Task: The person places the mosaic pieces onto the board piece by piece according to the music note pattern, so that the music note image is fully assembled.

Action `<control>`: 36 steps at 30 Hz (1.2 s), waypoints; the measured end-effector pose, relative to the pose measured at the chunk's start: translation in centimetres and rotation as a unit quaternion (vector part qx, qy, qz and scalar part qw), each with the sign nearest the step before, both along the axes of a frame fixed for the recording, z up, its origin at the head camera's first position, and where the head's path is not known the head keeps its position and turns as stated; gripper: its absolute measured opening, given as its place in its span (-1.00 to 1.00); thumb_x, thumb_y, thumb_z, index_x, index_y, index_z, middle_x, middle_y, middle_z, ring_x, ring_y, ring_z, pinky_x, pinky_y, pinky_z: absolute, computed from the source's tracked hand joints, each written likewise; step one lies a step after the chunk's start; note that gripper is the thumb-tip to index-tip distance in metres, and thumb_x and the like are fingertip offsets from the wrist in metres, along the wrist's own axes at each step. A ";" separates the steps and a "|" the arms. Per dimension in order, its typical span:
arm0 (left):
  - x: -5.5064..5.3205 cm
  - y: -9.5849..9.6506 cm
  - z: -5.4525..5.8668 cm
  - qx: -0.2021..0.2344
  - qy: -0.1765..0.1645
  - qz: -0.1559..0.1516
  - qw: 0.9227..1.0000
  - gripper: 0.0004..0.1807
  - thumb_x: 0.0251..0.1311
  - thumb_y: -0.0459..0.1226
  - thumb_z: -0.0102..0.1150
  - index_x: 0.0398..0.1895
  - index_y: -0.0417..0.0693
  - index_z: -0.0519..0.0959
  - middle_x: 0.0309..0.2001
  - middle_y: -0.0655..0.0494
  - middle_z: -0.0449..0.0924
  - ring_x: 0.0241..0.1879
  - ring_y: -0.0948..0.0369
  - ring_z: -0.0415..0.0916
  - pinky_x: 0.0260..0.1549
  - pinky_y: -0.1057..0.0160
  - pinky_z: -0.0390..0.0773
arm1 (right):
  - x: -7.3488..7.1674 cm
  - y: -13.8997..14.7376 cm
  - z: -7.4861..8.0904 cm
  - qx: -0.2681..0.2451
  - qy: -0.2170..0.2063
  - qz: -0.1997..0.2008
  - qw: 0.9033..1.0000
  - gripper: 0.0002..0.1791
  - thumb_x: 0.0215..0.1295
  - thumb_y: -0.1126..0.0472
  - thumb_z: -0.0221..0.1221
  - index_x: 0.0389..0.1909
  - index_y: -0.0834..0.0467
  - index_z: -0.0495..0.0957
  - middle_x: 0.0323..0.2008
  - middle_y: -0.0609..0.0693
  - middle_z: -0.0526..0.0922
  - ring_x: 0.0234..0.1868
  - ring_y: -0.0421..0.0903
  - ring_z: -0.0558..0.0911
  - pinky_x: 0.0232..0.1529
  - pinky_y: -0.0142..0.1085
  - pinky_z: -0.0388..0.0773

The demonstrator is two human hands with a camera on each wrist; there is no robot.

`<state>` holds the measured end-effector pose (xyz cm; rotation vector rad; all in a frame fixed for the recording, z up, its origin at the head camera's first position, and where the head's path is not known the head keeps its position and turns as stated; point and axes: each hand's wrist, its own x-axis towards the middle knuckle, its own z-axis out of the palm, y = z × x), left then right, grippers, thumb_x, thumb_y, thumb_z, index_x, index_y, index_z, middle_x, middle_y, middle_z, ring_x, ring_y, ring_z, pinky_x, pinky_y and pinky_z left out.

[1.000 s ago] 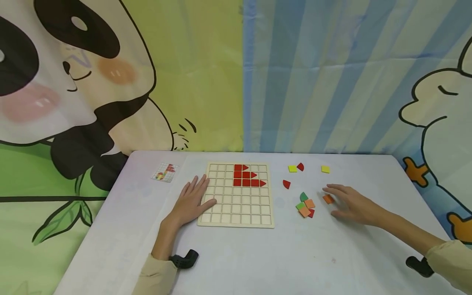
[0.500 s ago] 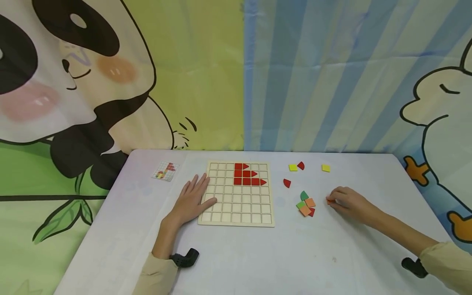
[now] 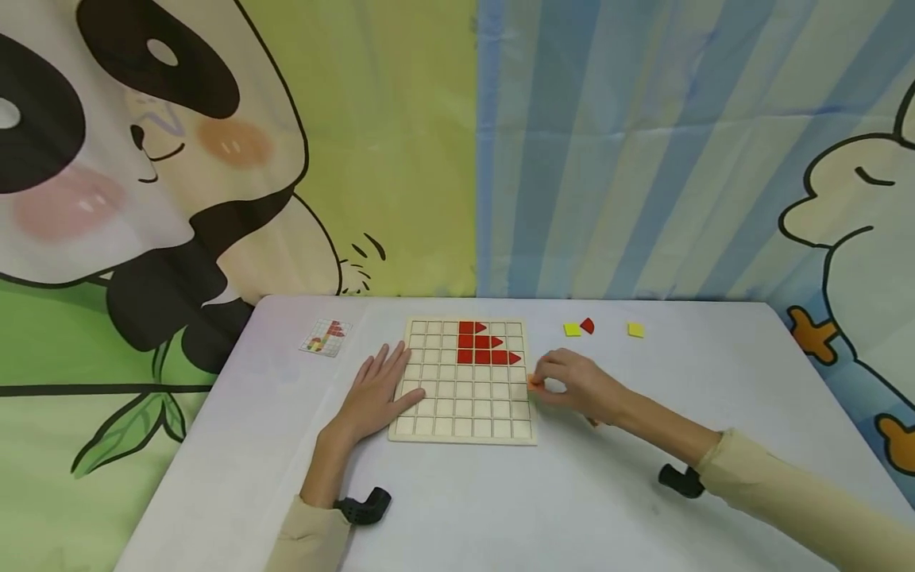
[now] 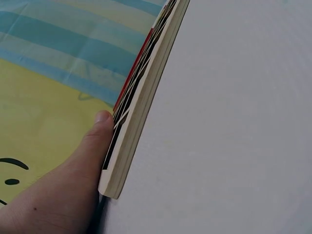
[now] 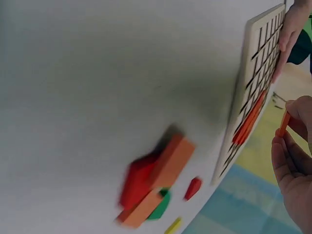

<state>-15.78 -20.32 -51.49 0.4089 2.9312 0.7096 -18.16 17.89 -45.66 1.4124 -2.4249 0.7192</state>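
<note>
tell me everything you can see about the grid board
The grid board is pale, looks wooden, and has a plain rim with thin dividers forming square cells. It lies flat on the white table. Red pieces sit in its upper right in three rows, lengthening toward the person, each ending in a point. The left hand rests over its left edge, thumb across the grid.

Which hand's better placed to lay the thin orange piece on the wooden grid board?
Probably the right hand: it pinches the piece near the board, whose left edge the left hand touches.
</note>
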 end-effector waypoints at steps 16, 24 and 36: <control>0.1 0.1 -0.2 0.005 0.000 0.000 1.000 0.02 0.38 0.33 0.02 0.69 -0.01 -0.02 0.70 0.09 -0.16 0.70 -0.01 -0.32 0.63 -0.16 -0.25 | -2.4 -11.2 0.5 0.172 -0.065 -0.024 0.983 -0.90 0.31 0.24 0.39 -0.39 0.15 0.72 -0.41 -0.06 0.59 -0.35 -0.16 0.50 -0.27 -0.41 0.54; 0.1 0.0 -0.1 0.001 -0.001 0.004 1.000 0.02 0.38 0.34 0.01 0.69 0.00 -0.02 0.70 0.08 -0.16 0.70 -0.01 -0.32 0.63 -0.16 -0.24 | -3.0 -11.7 0.4 0.169 -0.070 -0.019 0.983 -0.91 0.34 0.25 0.36 -0.36 0.17 0.75 -0.38 -0.03 0.63 -0.32 -0.13 0.55 -0.20 -0.36 0.59; 0.1 0.1 0.0 0.005 -0.003 0.002 1.000 0.01 0.39 0.31 0.02 0.69 -0.02 -0.02 0.70 0.07 -0.15 0.70 -0.01 -0.32 0.63 -0.14 -0.25 | -1.6 -11.8 1.0 0.201 -0.066 -0.056 0.976 -0.91 0.38 0.24 0.34 -0.21 0.18 0.76 -0.27 0.04 0.55 -0.27 -0.08 0.43 -0.34 -0.39 0.43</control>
